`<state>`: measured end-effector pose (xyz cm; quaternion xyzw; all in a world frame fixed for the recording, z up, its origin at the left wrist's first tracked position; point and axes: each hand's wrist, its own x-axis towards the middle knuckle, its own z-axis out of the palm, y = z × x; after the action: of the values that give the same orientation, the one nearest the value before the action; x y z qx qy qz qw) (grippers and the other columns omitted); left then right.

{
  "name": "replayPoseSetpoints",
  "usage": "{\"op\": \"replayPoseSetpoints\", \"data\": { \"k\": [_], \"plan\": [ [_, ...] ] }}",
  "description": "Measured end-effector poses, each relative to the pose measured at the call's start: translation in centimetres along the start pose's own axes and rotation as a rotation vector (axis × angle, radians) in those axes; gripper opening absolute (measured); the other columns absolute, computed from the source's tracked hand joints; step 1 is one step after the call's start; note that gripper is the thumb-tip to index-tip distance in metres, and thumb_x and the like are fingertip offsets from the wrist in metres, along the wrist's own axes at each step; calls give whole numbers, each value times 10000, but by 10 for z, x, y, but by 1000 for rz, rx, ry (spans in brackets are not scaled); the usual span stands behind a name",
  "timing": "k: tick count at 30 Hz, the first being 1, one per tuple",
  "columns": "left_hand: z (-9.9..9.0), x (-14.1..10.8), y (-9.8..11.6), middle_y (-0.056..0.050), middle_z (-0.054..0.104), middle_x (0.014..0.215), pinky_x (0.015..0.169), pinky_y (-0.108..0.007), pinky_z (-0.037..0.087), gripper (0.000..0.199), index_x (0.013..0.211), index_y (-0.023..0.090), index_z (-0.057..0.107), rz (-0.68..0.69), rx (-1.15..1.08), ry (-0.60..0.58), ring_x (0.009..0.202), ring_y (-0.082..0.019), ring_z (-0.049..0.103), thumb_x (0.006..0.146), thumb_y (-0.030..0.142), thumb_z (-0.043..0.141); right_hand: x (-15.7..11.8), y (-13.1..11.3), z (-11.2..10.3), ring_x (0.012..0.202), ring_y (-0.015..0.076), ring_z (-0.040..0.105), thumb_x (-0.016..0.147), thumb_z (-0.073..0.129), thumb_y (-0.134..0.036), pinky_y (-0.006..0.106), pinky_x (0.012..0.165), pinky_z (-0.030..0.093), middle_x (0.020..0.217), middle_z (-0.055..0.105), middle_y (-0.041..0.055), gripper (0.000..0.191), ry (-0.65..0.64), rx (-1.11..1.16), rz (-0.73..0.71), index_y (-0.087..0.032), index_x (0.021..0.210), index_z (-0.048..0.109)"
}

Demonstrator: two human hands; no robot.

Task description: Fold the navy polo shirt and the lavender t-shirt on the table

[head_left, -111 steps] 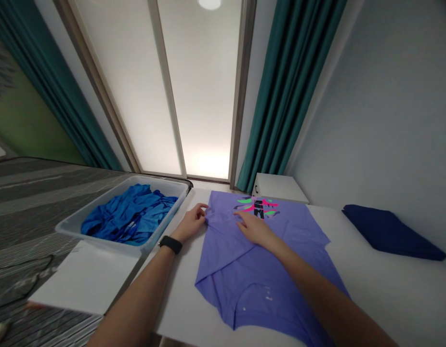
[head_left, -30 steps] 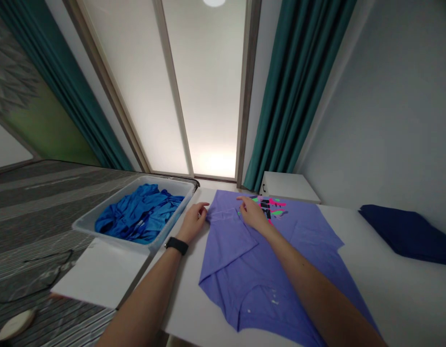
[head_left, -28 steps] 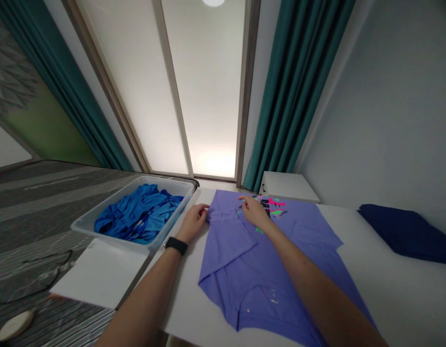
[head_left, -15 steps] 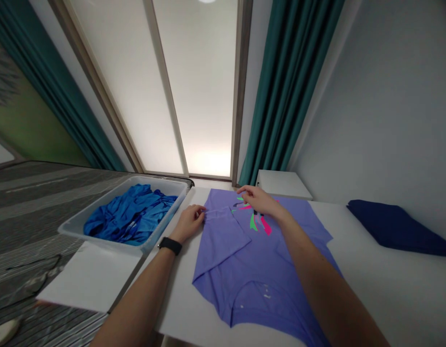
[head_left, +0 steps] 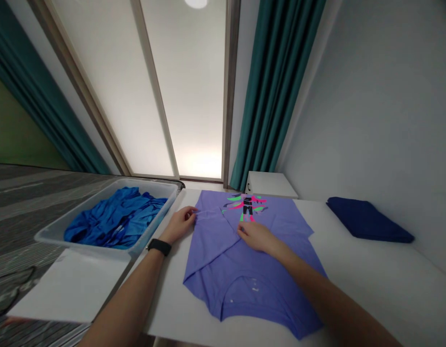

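A purple T-shirt (head_left: 223, 262) lies spread on the white table, its neckline towards me and a pink, green and black print (head_left: 247, 207) on its far half. The sleeve on the left side is folded inward over the body. My left hand (head_left: 180, 224), with a black watch on the wrist, is closed at the shirt's left edge, its fingertips on the cloth by the sleeve hem. My right hand (head_left: 259, 236) rests over the shirt's middle, thumb and fingers closed together at the folded sleeve's inner edge. Part of the shirt is hidden under the right forearm.
A clear plastic bin (head_left: 45, 233) of crumpled blue clothes (head_left: 118, 217) stands left of the table (head_left: 356, 279). A folded navy cloth (head_left: 369, 219) lies at the right. Beyond the table are a white cabinet (head_left: 271, 184) and a teal curtain (head_left: 269, 96).
My right hand has come back from the print towards me, down to the folded sleeve's edge, and its fingers have closed. My left hand stays at the shirt's left edge. The view has shifted slightly.
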<state>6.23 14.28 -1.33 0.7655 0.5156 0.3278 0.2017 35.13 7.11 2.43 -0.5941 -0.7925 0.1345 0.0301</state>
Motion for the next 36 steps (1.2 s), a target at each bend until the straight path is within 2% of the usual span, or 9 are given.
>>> {"op": "replayPoseSetpoints", "data": {
  "k": [3, 6, 13, 16, 18, 22, 26, 31, 36],
  "plan": [
    [0, 0, 0, -18, 644, 734, 614, -278, 430, 344, 1041, 164, 671, -9, -4, -9, 651, -172, 574, 856, 370, 466, -9, -12, 10, 893, 222, 650, 973, 439, -347, 284, 711, 393, 978, 718, 96, 272, 56, -34, 56, -191, 1003, 659],
    [0, 0, 0, -21, 649, 751, 631, -283, 439, 345, 1052, 162, 661, -15, -3, -22, 661, -173, 581, 866, 367, 456, -10, -19, 16, 886, 224, 646, 954, 472, -313, 289, 720, 392, 948, 714, 106, 228, 85, -63, 71, -175, 974, 653],
    [-3, 0, 3, -44, 631, 827, 650, -297, 447, 297, 1025, 162, 659, 59, 73, 14, 694, -176, 573, 866, 307, 455, -11, -9, 14, 742, 175, 610, 927, 501, -243, 272, 607, 323, 828, 688, 64, 152, 92, 103, 73, -186, 866, 628],
    [-6, -5, 22, -68, 608, 880, 688, -311, 444, 241, 952, 164, 650, 143, 155, 86, 758, -190, 579, 874, 273, 449, -14, -1, 12, 699, 159, 585, 924, 508, -239, 261, 586, 307, 785, 672, 39, 129, 98, 180, 83, -194, 886, 623],
    [-5, -15, 43, -61, 609, 853, 703, -314, 428, 201, 903, 180, 629, 196, 233, 68, 772, -194, 582, 895, 261, 445, -17, 5, 11, 710, 155, 585, 935, 488, -230, 249, 607, 331, 794, 670, 31, 136, 108, 233, 59, -193, 922, 618],
    [8, -43, 92, -30, 655, 827, 744, -330, 398, 141, 908, 213, 599, 356, 387, -200, 774, -194, 600, 934, 288, 483, -27, 28, 12, 922, 191, 604, 933, 446, -175, 288, 805, 402, 971, 691, 67, 192, 196, 274, -74, -183, 963, 636],
    [28, -55, 126, -47, 682, 877, 767, -343, 405, 109, 907, 211, 591, 421, 528, -288, 824, -214, 618, 925, 305, 537, -36, 56, 16, 1008, 216, 589, 925, 406, -168, 344, 904, 403, 1042, 690, 76, 264, 336, 305, -70, -189, 1011, 655],
    [49, -45, 138, -90, 688, 917, 768, -372, 433, 160, 946, 192, 598, 434, 655, -312, 875, -253, 632, 916, 344, 560, -43, 78, 24, 973, 213, 596, 909, 382, -163, 350, 892, 419, 998, 688, 77, 302, 441, 310, 41, -181, 999, 670],
    [61, -43, 129, -87, 673, 934, 745, -352, 442, 116, 968, 189, 579, 471, 685, -318, 857, -231, 634, 962, 261, 488, -46, 77, 27, 1016, 209, 585, 922, 396, -164, 347, 913, 401, 1047, 689, 71, 297, 437, 269, 48, -195, 1029, 672]
  ]
}}
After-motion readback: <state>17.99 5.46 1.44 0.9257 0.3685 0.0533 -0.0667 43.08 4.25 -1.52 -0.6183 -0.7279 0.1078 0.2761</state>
